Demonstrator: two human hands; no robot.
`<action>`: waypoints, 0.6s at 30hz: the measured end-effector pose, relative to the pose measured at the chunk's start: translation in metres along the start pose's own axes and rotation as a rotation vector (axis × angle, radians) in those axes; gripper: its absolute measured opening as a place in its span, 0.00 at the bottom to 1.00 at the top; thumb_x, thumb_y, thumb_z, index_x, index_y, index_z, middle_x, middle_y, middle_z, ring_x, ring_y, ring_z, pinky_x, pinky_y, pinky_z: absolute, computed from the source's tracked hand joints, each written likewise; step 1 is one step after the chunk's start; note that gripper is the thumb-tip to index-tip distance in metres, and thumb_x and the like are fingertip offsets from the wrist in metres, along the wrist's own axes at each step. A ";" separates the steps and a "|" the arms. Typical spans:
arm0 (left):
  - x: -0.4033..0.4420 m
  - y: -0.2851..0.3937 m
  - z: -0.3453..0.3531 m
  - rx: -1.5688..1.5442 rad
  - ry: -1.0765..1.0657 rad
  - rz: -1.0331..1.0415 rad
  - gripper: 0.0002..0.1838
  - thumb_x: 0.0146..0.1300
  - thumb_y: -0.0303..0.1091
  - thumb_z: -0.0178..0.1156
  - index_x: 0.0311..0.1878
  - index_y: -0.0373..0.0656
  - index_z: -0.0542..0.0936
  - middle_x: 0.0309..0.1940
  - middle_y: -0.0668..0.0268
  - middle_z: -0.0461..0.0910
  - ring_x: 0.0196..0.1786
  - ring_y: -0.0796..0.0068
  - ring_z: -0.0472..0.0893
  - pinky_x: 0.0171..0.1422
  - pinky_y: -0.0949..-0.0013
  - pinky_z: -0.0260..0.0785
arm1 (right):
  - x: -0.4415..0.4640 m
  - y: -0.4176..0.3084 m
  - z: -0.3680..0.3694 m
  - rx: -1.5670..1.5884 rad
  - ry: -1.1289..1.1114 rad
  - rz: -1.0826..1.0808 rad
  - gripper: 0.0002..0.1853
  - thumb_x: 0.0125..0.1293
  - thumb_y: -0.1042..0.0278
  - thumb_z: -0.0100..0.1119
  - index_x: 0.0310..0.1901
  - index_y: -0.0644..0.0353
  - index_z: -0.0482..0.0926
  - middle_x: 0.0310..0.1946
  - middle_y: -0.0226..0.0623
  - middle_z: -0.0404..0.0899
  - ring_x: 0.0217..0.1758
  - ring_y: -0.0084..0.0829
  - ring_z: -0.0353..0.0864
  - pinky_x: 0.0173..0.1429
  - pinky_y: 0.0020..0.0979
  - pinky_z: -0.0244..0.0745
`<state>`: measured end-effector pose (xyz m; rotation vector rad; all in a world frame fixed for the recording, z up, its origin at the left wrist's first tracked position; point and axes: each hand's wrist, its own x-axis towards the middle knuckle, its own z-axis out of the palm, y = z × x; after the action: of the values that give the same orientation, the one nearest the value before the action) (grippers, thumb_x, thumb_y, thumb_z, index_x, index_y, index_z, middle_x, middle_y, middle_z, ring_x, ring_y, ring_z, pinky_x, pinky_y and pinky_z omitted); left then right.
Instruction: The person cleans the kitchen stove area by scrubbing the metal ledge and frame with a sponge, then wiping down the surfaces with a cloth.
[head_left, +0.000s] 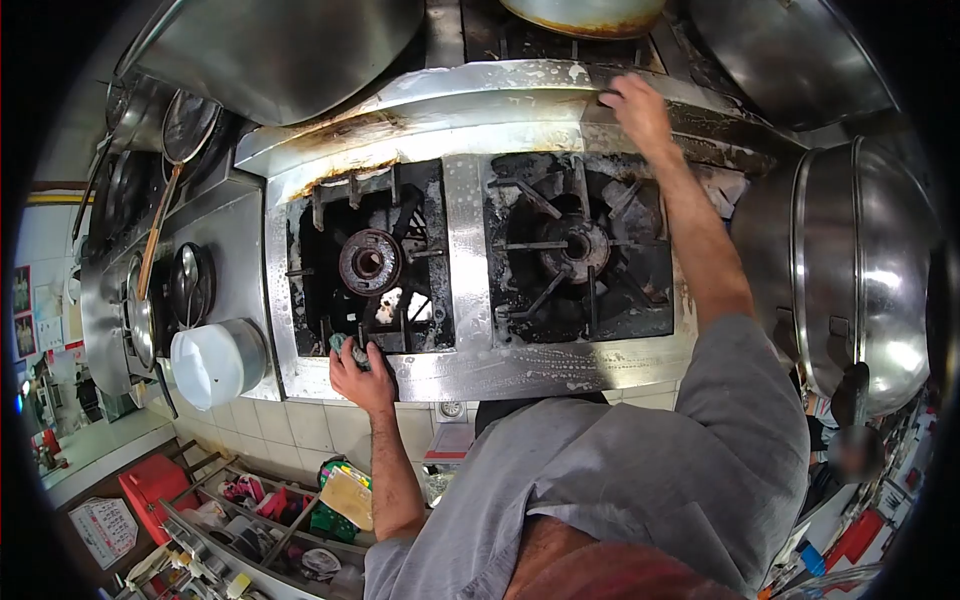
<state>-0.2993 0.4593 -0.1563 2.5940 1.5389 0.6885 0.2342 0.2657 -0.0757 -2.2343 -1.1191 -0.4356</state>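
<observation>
At the front edge of the left burner, my left hand (362, 382) is closed on a greenish scouring pad (340, 345), partly covered by its fingers. My right hand (640, 110) reaches to the far side, against the raised steel backsplash (530, 108). Its fingers are closed round something small and dark, too hidden to name. Between the hands lies the steel stove top (466, 250), wet with soapy streaks. The left burner (370, 262) and the right burner (577, 245) sit in blackened wells under metal grates.
A large steel pot (290, 50) stands behind at left, and big steel vessels (860, 260) at right. A white plastic tub (218, 362) and a wooden-handled strainer (190, 128) are at left. Below is a drawer rack (270, 540) of small items.
</observation>
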 end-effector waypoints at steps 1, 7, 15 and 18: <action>0.002 0.000 0.001 0.000 0.009 -0.002 0.21 0.58 0.46 0.62 0.52 0.49 0.77 0.54 0.50 0.71 0.59 0.51 0.68 0.63 0.50 0.56 | -0.006 0.020 -0.001 0.145 0.047 0.047 0.07 0.55 0.83 0.58 0.37 0.64 0.76 0.32 0.39 0.74 0.32 0.36 0.79 0.35 0.35 0.75; 0.000 0.000 0.000 0.017 0.010 0.012 0.21 0.59 0.46 0.62 0.53 0.48 0.76 0.54 0.50 0.72 0.59 0.49 0.69 0.63 0.50 0.57 | 0.004 0.042 -0.011 0.126 -0.070 0.077 0.07 0.55 0.78 0.62 0.32 0.67 0.74 0.30 0.41 0.76 0.32 0.40 0.76 0.37 0.37 0.74; 0.000 0.002 -0.001 0.015 -0.007 -0.012 0.21 0.58 0.47 0.61 0.53 0.49 0.76 0.54 0.51 0.71 0.60 0.51 0.67 0.65 0.51 0.55 | -0.003 0.049 -0.020 0.156 -0.122 0.108 0.10 0.53 0.77 0.64 0.36 0.67 0.76 0.32 0.43 0.74 0.38 0.42 0.78 0.41 0.39 0.73; 0.000 0.003 -0.002 0.005 -0.012 -0.001 0.22 0.58 0.47 0.61 0.53 0.49 0.76 0.54 0.50 0.71 0.60 0.51 0.67 0.65 0.51 0.55 | 0.018 0.002 -0.007 -0.045 -0.161 -0.011 0.10 0.53 0.77 0.65 0.36 0.64 0.76 0.33 0.43 0.74 0.37 0.37 0.77 0.41 0.39 0.71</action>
<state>-0.2980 0.4574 -0.1539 2.5962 1.5405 0.6678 0.2465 0.2710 -0.0616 -2.3376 -1.2151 -0.2922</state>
